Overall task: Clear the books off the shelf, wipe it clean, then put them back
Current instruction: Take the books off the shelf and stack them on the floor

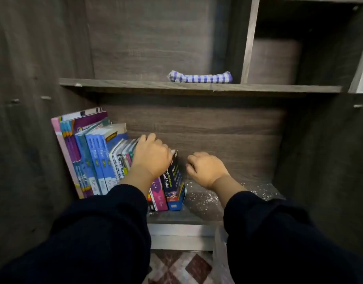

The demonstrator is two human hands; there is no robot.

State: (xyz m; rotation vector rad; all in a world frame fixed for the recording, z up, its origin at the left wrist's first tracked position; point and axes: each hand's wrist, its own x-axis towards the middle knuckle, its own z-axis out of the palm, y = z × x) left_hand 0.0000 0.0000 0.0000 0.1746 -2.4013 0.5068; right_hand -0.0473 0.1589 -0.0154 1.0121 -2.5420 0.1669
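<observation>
A row of books [94,158] leans at the left end of the lower shelf [203,203], which is speckled with white dust on its right part. My left hand [151,158] rests over the tops of the rightmost books, fingers curled on them, beside a dark blue dictionary [175,181]. My right hand [205,169] hovers just right of the dictionary with fingers curled and nothing visibly in it. A folded blue-and-white checked cloth [201,77] lies on the upper shelf [135,84].
Dark wooden cabinet walls close in on both sides. An upright divider [249,42] splits the upper level, with a dark cubby to its right. Below the shelf edge lies a patterned red-and-white floor [180,267], with a clear plastic bag [221,259] beside it.
</observation>
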